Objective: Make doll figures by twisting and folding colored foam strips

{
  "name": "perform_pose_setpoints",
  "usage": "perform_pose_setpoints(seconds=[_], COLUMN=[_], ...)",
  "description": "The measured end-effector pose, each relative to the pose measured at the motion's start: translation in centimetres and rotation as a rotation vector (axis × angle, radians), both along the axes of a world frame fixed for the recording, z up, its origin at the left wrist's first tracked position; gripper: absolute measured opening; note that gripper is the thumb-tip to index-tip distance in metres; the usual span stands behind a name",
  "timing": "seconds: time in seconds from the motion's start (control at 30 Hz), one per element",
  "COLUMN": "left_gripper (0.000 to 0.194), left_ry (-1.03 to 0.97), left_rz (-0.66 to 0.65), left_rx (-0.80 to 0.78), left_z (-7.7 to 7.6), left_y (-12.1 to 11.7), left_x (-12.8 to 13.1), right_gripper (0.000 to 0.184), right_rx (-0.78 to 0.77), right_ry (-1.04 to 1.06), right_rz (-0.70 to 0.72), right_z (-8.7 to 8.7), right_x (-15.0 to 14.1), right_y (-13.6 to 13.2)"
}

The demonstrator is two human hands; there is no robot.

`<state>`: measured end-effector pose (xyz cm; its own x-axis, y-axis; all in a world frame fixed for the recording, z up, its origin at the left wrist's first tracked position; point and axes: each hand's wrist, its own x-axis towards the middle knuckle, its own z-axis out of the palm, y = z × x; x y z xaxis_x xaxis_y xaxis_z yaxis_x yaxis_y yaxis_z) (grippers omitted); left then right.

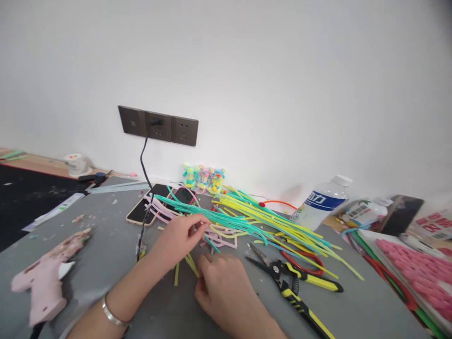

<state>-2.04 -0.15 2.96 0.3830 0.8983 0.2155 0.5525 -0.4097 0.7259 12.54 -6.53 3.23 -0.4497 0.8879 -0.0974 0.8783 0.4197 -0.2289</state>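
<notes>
Two bare hands, left hand [181,235] and right hand [224,282], slim fingers, ungloved. Left wrist: one silver-coloured bracelet [111,313], narrow rigid-looking band, smooth, rounded, shiny highlight along it; any engraving too small to tell. Left forearm [134,285] bare up to the picture edge. Right forearm [259,322] also bare as far as it shows. Nail details too small to tell on either hand.

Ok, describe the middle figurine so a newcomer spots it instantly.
Find the dark socket panel on the wall, then look down and right to three small figurines in a row. The middle figurine is mostly pink, between a green-and-yellow one and a yellow-and-blue one.
</notes>
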Motion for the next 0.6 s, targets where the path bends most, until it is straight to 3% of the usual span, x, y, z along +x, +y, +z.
perform_pose_setpoints(seconds=[0.1, 0.33, 0.5, 0.6], left_gripper=[0.025, 0.028, 0.029, 0.030], left_ry=[-0.028, -0.086, -0.092, -0.094], left_rz=[0.058, 0.169, 0.158, 0.139], left_rx=[0.028, 0.088, 0.073, 0.054], left_z=[0.2, 0.8, 0.7, 0.5], left_y=[0.0, -0.1, -0.2, -0.2], left_x=[-0.1, -0.3, -0.2, -0.2], right_gripper=[0.005, 0.014, 0.011, 0.011], right_rx=[-0.078, -0.318, -0.572, -0.585], right_ry=[0.198, 0.673, 0.871, 0.904], right_rz=[-0.058, -0.044, -0.050, -0.062], right_z=[0.5, 1.3, 1.0, 0.5], right_x=[1.1, 3.9, 4.4, 4.1], right_y=[0.7, 2.9, 3.2, 3.2])
